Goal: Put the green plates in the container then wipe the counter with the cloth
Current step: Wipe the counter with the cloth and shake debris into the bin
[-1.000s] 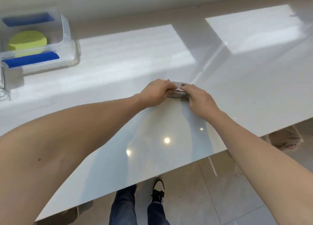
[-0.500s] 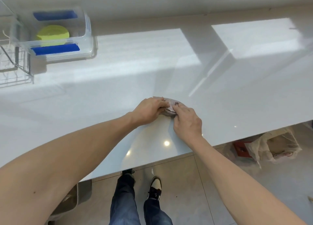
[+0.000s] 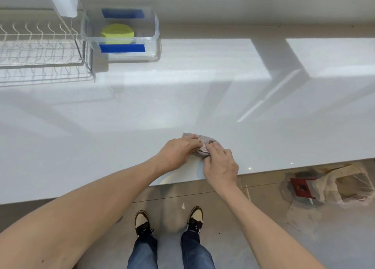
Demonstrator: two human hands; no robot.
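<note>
A small grey-pink cloth (image 3: 204,142) lies bunched on the glossy white counter (image 3: 142,116), near its front edge. My left hand (image 3: 177,151) presses on the cloth's left side and my right hand (image 3: 220,164) pinches its right side; both hands hide most of it. At the back left stands a clear plastic container (image 3: 156,33) with blue clips, and the green plates (image 3: 117,33) lie stacked inside it.
A white wire dish rack (image 3: 40,51) stands at the far left, touching the container. A wall runs behind the counter. Below the front edge are my feet on a tiled floor and a plastic bag with a red box (image 3: 324,187) at right.
Both hands and the cloth have come back toward the counter's front edge. The view has tilted down, bringing the dish rack, floor and shoes into sight.
</note>
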